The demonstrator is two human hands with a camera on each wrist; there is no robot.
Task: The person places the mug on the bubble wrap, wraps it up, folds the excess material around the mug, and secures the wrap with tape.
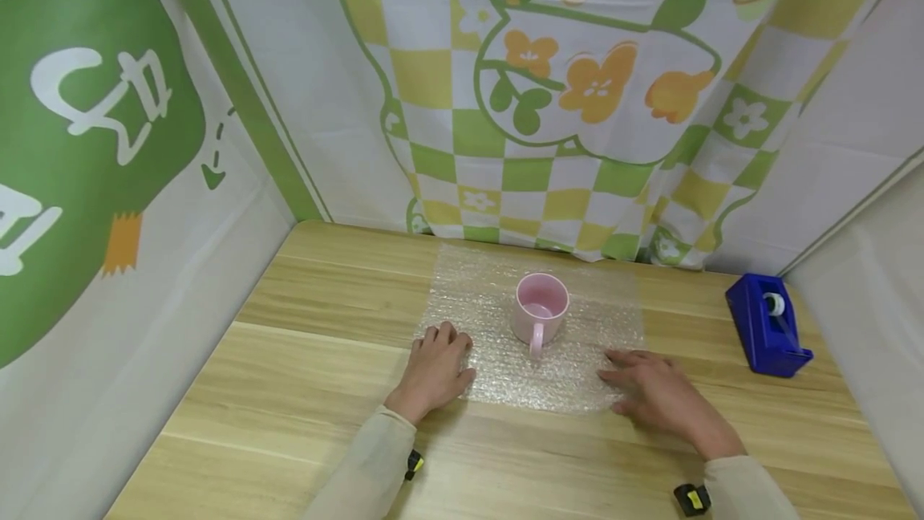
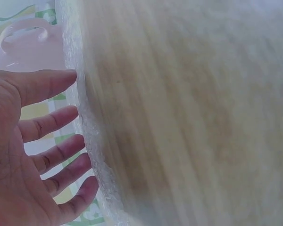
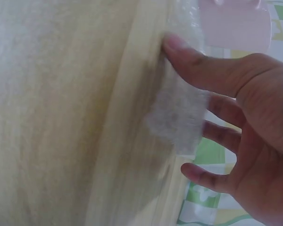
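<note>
A pink mug stands upright on a sheet of bubble wrap, its handle toward the person. At the sheet's left edge lies my left hand, its fingers spread and their tips on the wrap. In the left wrist view those fingers are loosely bent, with nothing gripped between them. My right hand rests at the sheet's right edge, fingertips on the wrap. The right wrist view shows its thumb apart from the fingers beside the bubble wrap, with part of the mug beyond.
A blue tape dispenser with a roll of tape stands at the right end of the wooden table. Behind the table hangs a checked, flowered curtain. Pale fabric walls close off the sides.
</note>
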